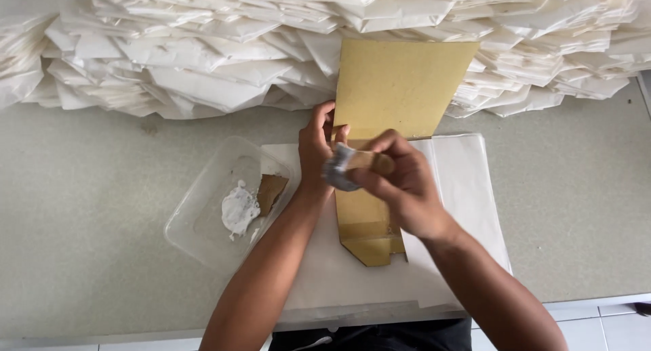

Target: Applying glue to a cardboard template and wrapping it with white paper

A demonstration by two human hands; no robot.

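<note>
The right hand (400, 185) is closed around a small brush (352, 164) with a pale wooden handle and a grey, paste-laden head. The head points toward nine o'clock and sits just over the left edge of a tan cardboard template (393, 87). The left hand (317, 148) lies at nine o'clock of the brush, fingers curled and pressed down on that same cardboard edge, pinning it flat rather than gripping anything.

This looks like the gluing step: paste appears to be going along the edge where the white paper sheet (468, 181) meets the cardboard form. The next stroke, as I judge it, calls for a light, even drag along the edge while the left fingers hold the form from sliding.

The cardboard runs from twelve o'clock of the hands, where its broad end overlaps the stack, down to six o'clock, where its folded tab (369, 246) shows beneath the right wrist. The white sheet lies under it and spreads toward three o'clock.

At eight o'clock of the left hand, just beside the wrist, is a clear plastic tray (196, 222) holding a dab of white paste (239, 210) and a cardboard scrap (271, 190). Across twelve o'clock a deep pile of folded white paper bags (203, 53) lines the grey table (81, 222).
</note>
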